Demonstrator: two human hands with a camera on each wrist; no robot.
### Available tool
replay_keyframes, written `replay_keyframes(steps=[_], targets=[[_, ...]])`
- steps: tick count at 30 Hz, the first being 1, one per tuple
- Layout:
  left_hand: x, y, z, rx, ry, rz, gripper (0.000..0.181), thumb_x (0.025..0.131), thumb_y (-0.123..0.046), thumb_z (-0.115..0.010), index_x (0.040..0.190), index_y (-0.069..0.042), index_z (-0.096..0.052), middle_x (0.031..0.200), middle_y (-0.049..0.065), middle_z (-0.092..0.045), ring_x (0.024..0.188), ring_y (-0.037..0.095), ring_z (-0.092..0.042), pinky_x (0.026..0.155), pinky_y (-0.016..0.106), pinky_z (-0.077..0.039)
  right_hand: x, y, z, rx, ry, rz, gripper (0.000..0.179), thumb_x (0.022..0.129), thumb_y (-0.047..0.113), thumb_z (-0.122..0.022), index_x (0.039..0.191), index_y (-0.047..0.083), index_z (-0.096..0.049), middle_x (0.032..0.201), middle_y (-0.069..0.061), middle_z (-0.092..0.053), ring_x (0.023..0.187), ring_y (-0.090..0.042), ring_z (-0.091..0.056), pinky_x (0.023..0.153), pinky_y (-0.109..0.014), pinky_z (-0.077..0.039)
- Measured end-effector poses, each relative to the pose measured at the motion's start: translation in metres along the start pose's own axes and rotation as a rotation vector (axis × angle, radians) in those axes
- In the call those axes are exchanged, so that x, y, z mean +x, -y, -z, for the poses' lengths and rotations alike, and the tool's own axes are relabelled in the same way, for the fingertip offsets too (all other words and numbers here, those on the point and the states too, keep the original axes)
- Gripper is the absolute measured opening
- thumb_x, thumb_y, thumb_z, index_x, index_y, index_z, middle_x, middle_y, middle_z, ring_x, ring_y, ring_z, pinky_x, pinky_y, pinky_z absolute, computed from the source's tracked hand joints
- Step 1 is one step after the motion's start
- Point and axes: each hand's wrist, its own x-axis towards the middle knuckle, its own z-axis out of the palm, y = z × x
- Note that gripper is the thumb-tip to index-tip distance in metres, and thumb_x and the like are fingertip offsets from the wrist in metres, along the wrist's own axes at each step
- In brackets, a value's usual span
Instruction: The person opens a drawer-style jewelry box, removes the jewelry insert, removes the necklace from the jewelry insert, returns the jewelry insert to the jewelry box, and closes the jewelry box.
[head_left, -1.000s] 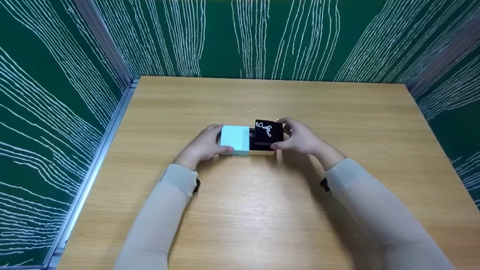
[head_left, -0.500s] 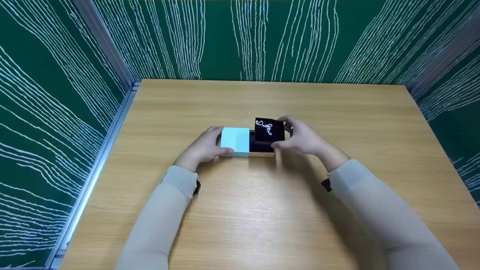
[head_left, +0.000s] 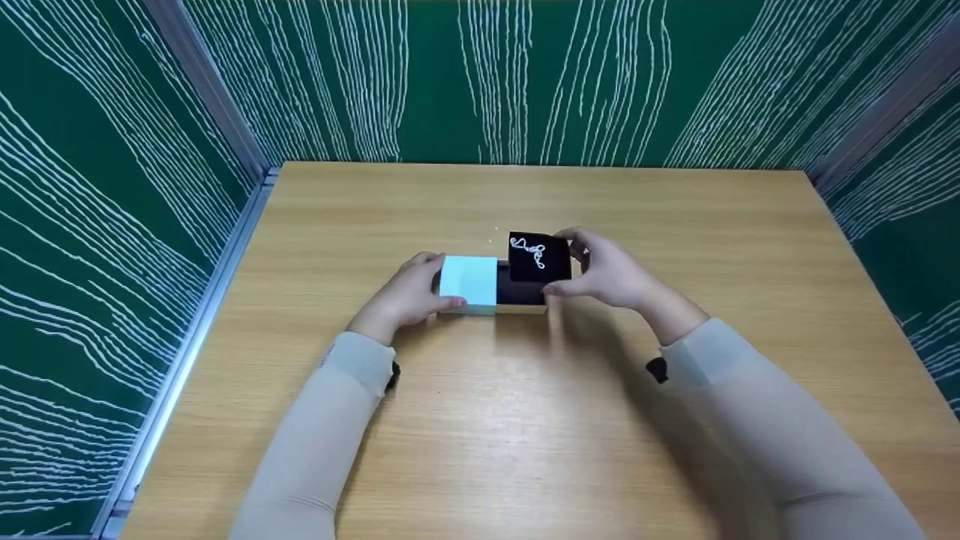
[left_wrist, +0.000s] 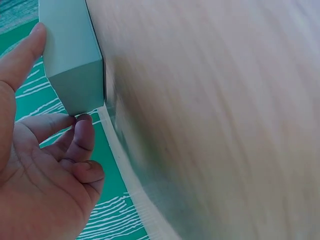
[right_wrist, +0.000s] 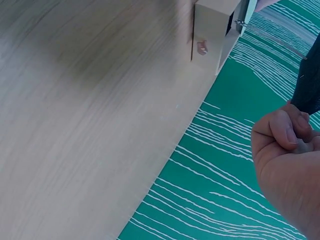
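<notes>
Right hand (head_left: 611, 274) was the nearer to the black insert (head_left: 553, 262), pinching it by its right edge, so the piece lay leftward from the grip, raised over the tray's uncovered right end (head_left: 521, 309). Left hand (head_left: 409, 291) grasped the turquoise cover (head_left: 469, 280), thumb on the near side, at the box's other end. Insert looked near-square, no clear long axis; its chain-bearing face pointed up toward the head camera, silvery chain (head_left: 539, 256) on top. Exact tilt: could not tell. Box's long axis ran left-right along the table (head_left: 480, 435).
</notes>
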Motion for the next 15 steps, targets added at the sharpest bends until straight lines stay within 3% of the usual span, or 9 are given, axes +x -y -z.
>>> replay_keyframes(steps=[6, 11, 15], targets=[[0.000, 0.003, -0.002, 0.006, -0.011, -0.015, 0.105, 0.103, -0.052, -0.083, 0.180, -0.010, -0.026, 0.188, 0.015, -0.025, 0.176, 0.039, -0.025, 0.144, 0.056, -0.025, -0.007, 0.006, 0.003, -0.014, -0.016, 0.017, 0.094, 0.084, 0.031, -0.102, 0.160, 0.006, -0.052, 0.138, -0.015, -0.065, 0.117, -0.028, -0.058, 0.104, -0.042, -0.052], [0.000, 0.003, -0.003, 0.030, -0.014, -0.027, 0.103, 0.104, -0.054, -0.081, 0.180, -0.009, -0.028, 0.188, 0.016, -0.026, 0.175, 0.039, -0.026, 0.144, 0.055, -0.026, -0.012, 0.010, 0.003, 0.044, -0.007, 0.045, 0.086, 0.085, 0.021, -0.100, 0.156, 0.005, -0.055, 0.140, -0.015, -0.071, 0.115, -0.025, -0.066, 0.093, -0.024, -0.056], [-0.001, -0.001, -0.002, 0.087, -0.024, -0.053, 0.102, 0.103, -0.054, -0.080, 0.179, -0.006, -0.030, 0.186, 0.017, -0.031, 0.173, 0.040, -0.030, 0.143, 0.055, -0.029, -0.017, 0.014, 0.002, 0.081, -0.008, 0.073, 0.082, 0.085, 0.014, -0.098, 0.154, 0.003, -0.055, 0.144, -0.018, -0.072, 0.118, -0.027, -0.068, 0.097, -0.029, -0.060]])
